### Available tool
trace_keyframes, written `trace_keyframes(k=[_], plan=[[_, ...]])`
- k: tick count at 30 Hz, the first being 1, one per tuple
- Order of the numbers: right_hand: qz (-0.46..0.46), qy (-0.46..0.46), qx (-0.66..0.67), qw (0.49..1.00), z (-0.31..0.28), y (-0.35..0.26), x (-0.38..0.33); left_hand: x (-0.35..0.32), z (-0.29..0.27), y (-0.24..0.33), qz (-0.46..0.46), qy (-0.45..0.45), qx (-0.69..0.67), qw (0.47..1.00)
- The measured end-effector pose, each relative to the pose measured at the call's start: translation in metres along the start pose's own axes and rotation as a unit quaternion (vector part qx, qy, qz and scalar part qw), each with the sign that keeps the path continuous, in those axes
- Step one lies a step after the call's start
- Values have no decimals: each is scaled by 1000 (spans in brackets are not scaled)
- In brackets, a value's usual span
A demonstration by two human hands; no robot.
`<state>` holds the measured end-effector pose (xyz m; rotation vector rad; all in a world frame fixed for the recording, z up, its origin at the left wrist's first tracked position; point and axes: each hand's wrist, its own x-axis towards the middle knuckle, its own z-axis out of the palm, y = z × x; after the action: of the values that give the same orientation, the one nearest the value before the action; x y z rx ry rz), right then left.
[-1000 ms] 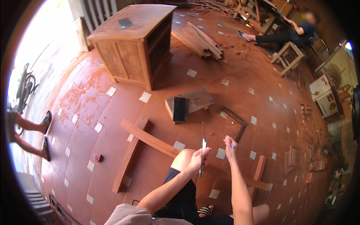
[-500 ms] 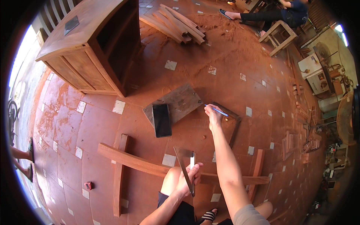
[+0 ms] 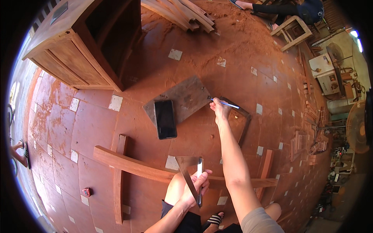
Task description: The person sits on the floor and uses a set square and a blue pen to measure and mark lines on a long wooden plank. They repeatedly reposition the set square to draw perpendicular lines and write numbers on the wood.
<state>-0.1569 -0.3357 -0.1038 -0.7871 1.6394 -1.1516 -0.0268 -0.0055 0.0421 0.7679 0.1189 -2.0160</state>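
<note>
My left hand (image 3: 200, 183), near my knee, is closed around a triangular metal square (image 3: 182, 167) with a pale strip on its edge. My right hand (image 3: 221, 110) reaches forward and pinches a blue pen (image 3: 231, 105) lying across the fingers. Just left of that hand a worn, dark board (image 3: 186, 95) rests on the floor. A black smartphone (image 3: 165, 120) lies over the board's near edge, screen up. Beyond the right hand is a dark angled frame (image 3: 245, 126), partly hidden by my hand and arm. Under my hands a long reddish wooden beam (image 3: 134, 165) crosses two shorter pieces.
A wooden cabinet (image 3: 77, 58) stands at the far left, with stacked timber strips (image 3: 178, 13) beside it. A red tape measure (image 3: 87, 192) lies on the tiled floor. At the far right a person sits near a wooden stool (image 3: 293, 35). Another person's foot (image 3: 25, 154) shows at the left.
The view has shifted, so the cabinet and timber sit higher and further left. My right hand, with the pen, has moved slightly forward. The left hand still holds the square.
</note>
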Motion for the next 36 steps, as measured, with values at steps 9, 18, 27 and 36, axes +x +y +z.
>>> trace_keyframes(k=[9,18,27,36], plan=[[122,19,-12,992,2,-16,-4,2,1,2,11,15,30,999],[-48,-76,-241,966,-234,-167,-83,-4,24,-3,105,72,231,965],[-153,-118,-370,909,-501,-160,-236,-6,39,-26,186,187,377,888],[0,-73,-130,989,-582,-25,-274,-2,72,-62,219,42,547,807]])
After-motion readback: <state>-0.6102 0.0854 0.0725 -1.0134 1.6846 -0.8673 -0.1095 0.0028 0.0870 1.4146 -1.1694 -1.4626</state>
